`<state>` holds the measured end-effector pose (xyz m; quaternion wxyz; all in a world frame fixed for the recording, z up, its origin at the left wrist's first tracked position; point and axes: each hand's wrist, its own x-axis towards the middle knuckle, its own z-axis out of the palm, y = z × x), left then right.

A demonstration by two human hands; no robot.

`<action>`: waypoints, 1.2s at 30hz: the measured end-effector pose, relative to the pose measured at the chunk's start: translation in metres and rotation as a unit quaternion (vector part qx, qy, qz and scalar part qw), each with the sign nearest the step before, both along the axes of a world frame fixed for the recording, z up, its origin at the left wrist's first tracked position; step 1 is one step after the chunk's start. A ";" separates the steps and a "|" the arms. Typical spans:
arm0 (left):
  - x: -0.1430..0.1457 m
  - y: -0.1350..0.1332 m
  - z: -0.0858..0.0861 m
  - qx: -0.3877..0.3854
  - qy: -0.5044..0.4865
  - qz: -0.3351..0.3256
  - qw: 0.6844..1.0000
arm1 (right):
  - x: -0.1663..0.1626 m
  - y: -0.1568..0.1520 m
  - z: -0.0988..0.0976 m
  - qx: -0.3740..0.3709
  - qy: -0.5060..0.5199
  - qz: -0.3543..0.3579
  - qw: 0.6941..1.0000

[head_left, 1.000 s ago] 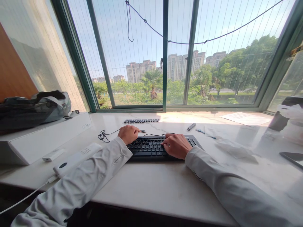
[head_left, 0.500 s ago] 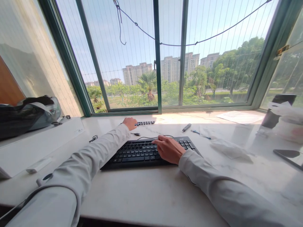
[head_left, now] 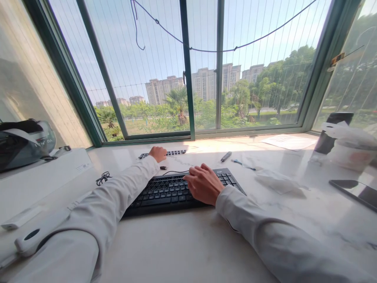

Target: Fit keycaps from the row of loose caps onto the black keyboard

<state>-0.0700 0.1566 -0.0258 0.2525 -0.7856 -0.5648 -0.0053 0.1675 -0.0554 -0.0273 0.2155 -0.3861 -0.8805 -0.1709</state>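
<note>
A black keyboard (head_left: 167,196) lies at an angle on the marble counter. My right hand (head_left: 204,184) is over its right half, fingers curled and pressed together; whatever is between the fingertips is hidden. Several keys in the upper rows look different from the lower ones, perhaps without caps. Beyond the keyboard, two short rows of small black pieces like keycaps (head_left: 176,152) lie on the counter. Over these rows is my left hand (head_left: 158,154), its fingers bent downward and closed. Its fingertips are out of sight, so any piece in them cannot be made out.
Behind the keyboard lie a USB plug (head_left: 163,168), a grey tool (head_left: 226,157) and a thin blue-tipped tool (head_left: 244,164). Plastic bags (head_left: 279,182), a phone (head_left: 355,192) and a wrapped tub (head_left: 352,151) are to the right. A white box (head_left: 67,169) carries a helmet (head_left: 28,143) at left.
The view has turned slightly to the right, shifting everything leftward. My left hand has moved a little right along the rows, uncovering pieces on its left. My right hand stays over the keyboard.
</note>
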 end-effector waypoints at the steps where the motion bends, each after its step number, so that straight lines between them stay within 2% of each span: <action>1: 0.000 -0.006 0.003 0.004 -0.002 -0.003 1.000 | 0.000 0.000 0.000 0.001 0.002 -0.002 1.000; 4: 0.001 -0.033 0.016 0.030 -0.025 -0.025 0.999 | 0.001 0.000 0.000 0.001 0.008 -0.011 1.000; 8: 0.004 -0.095 0.029 0.107 -0.094 -0.125 0.982 | 0.000 -0.002 0.000 -0.018 0.026 -0.020 0.999; 12: 0.011 -0.165 0.028 0.166 -0.095 -0.267 0.945 | -0.007 -0.005 -0.003 -0.078 0.108 -0.026 0.991; 15: 0.017 -0.197 0.022 0.221 -0.080 -0.348 0.908 | -0.014 -0.007 -0.004 -0.122 0.190 -0.008 0.974; 17: 0.019 -0.205 0.018 0.241 -0.066 -0.377 0.892 | -0.017 -0.008 -0.004 -0.138 0.235 0.024 0.962; 20: 0.020 -0.207 0.017 0.263 -0.055 -0.375 0.887 | -0.018 -0.007 -0.004 -0.171 0.281 0.073 0.942; 24: 0.019 -0.207 0.017 0.275 -0.050 -0.381 0.881 | -0.018 -0.005 -0.006 -0.211 0.322 0.080 0.919; 28: 0.019 -0.207 0.013 0.279 -0.076 -0.389 0.875 | -0.019 -0.004 -0.008 -0.206 0.312 0.079 0.924; 36: 0.023 -0.206 0.009 0.235 -0.199 -0.349 0.885 | -0.019 -0.007 -0.005 -0.218 0.292 0.091 0.927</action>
